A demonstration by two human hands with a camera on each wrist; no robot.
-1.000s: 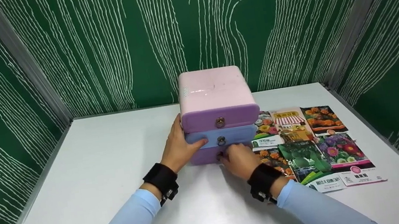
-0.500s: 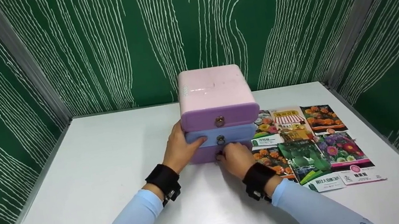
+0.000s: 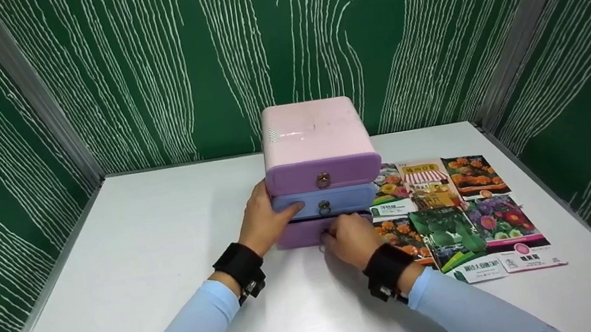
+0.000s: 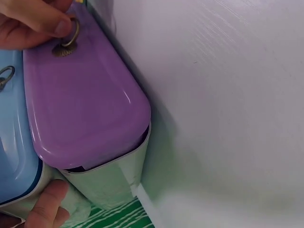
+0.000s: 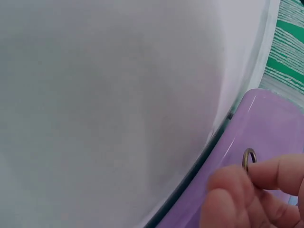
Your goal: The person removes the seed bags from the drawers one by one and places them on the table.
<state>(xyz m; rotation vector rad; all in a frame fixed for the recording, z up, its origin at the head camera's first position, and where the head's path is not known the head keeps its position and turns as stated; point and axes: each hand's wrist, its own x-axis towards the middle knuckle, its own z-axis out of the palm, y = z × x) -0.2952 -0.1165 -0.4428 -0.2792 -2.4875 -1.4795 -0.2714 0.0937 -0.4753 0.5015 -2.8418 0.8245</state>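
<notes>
A small stacked drawer cabinet [image 3: 313, 129] has a pink top, with a purple drawer over a blue drawer [image 3: 348, 199] and another purple drawer [image 3: 299, 234] at the bottom. My left hand [image 3: 267, 221] rests against its left side, thumb laid over the blue front; its fingers [image 4: 47, 204] touch the side wall in the left wrist view. With thumb and finger, my right hand [image 3: 352, 240] pinches the brass ring pull [image 4: 73, 33] on the bottom drawer. That ring [image 5: 248, 156] shows partly between the fingertips in the right wrist view. The bottom drawer stands slightly out, with a dark gap along its upper edge.
Several flower seed packets [image 3: 454, 242] lie in two rows on the white table [image 3: 167, 228], right of the cabinet and close to my right hand. A green wall [image 3: 226, 72] with white lines stands behind the table.
The bottom purple drawer has come forward a little, opening a dark gap under the blue drawer. My right hand has moved slightly with its ring; the left hand stays on the cabinet.
</notes>
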